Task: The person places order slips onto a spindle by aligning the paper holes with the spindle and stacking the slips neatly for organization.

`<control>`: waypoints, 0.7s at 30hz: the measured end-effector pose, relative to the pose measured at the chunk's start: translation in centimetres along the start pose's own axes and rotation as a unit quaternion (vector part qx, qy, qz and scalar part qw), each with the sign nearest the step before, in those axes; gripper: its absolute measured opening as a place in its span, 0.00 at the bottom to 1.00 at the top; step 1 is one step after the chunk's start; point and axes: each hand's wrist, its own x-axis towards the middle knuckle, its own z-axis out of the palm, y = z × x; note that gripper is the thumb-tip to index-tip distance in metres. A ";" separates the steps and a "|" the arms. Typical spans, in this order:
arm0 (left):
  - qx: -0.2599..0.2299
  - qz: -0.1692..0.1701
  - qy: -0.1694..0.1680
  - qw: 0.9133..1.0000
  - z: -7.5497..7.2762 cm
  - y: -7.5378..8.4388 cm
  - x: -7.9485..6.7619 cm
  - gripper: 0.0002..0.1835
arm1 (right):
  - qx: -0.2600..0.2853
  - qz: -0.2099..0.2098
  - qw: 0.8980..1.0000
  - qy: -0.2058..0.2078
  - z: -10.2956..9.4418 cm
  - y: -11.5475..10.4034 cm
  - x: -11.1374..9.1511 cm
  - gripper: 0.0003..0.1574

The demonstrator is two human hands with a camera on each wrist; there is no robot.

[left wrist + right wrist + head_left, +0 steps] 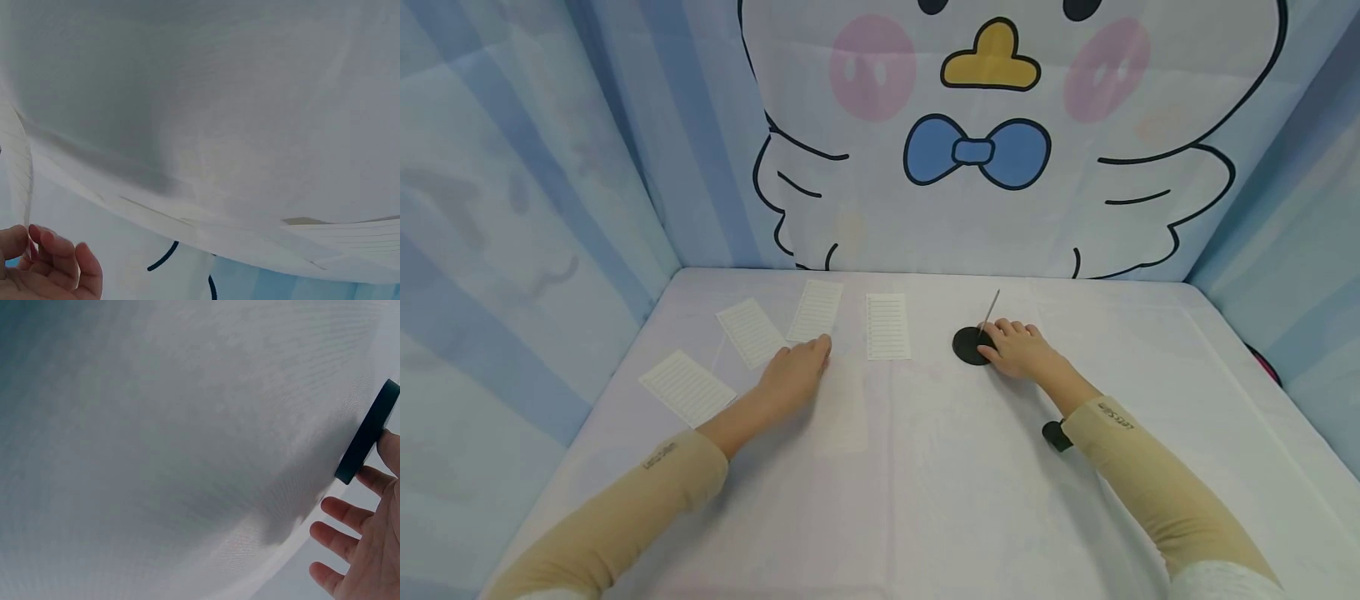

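Note:
My left hand (797,375) is over the left middle of the table. In the left wrist view, its thumb and fingertips pinch the end of a lined paper slip (17,159), which curves up from the fingers. My right hand (1018,348) grips the edge of a bill spike's round black base (968,345) between thumb and forefinger, the other fingers spread. From the base a thin metal spike (992,307) rises at a slant. In the right wrist view the base (367,434) appears edge-on, near the white cloth.
Several lined paper slips lie fanned out: one at far left (688,387), two toward the back (751,332) (815,310), and one upright slip (887,327) near the middle. A small black object (1057,435) shows beside the right sleeve. Patterned curtains (977,225) surround the white table (955,500).

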 end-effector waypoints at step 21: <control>-0.453 -0.146 -0.076 0.876 -1.7 0.1 5.2 0.09 | 0.037 0.001 0.999 -0.008 -0.2 -0.1 0.0 0.33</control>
